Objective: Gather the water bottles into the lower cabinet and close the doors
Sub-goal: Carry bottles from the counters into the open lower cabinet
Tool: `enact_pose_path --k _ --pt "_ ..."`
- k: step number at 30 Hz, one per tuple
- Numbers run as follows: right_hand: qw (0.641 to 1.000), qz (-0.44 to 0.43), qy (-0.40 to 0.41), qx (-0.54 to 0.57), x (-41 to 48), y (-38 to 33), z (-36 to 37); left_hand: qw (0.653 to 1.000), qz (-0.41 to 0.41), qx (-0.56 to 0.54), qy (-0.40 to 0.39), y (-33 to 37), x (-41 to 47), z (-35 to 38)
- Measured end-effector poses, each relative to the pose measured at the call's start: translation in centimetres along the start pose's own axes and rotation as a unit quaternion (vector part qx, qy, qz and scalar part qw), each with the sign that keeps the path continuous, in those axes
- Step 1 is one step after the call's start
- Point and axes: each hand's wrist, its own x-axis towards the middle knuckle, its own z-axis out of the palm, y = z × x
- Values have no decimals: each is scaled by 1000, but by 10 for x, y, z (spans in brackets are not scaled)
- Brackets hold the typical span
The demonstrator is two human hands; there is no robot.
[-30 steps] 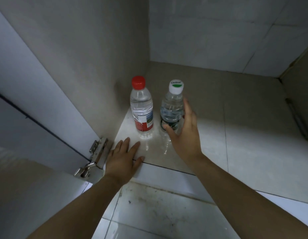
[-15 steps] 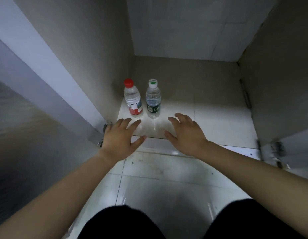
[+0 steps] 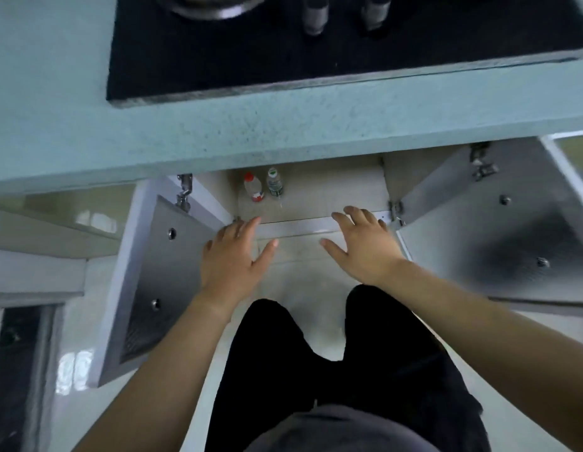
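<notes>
Two clear water bottles stand upright side by side at the left of the lower cabinet floor [image 3: 332, 194]: a red-capped bottle [image 3: 253, 187] and a white-capped bottle [image 3: 275, 183] with a dark label. Both cabinet doors hang wide open, the left door [image 3: 153, 282] and the right door [image 3: 499, 236]. My left hand [image 3: 233, 259] hovers with spread, straight fingers just outside the cabinet's front edge, near the left door's hinge. My right hand [image 3: 360, 243] is spread the same way in front of the cabinet's right half. Neither hand holds anything.
A pale green countertop [image 3: 283, 132] overhangs the cabinet, with a black cooktop [image 3: 316, 47] set into it. My dark-trousered legs [image 3: 332, 370] stand on the glossy white floor tiles [image 3: 303, 272] between the open doors.
My right hand let go of the white-capped bottle and both hands drew back out of the cabinet. The view rose and pulled away, so the countertop and both open doors now show.
</notes>
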Motion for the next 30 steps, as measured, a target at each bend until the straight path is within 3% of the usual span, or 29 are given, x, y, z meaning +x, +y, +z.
enact_pose_path --k 6,12,19,30 --pt "995 57 69 32 -97 -27 -104 995 92 34 7 33 -29 -114" --pt "976 135 159 66 -162 -27 -133 975 209 80 0 69 -19 -158" --pt "943 234 217 95 -239 12 -130 953 282 109 -15 137 -34 -150" --pt "900 327 258 130 -412 141 -108 927 360 96 -39 338 -134 -73"
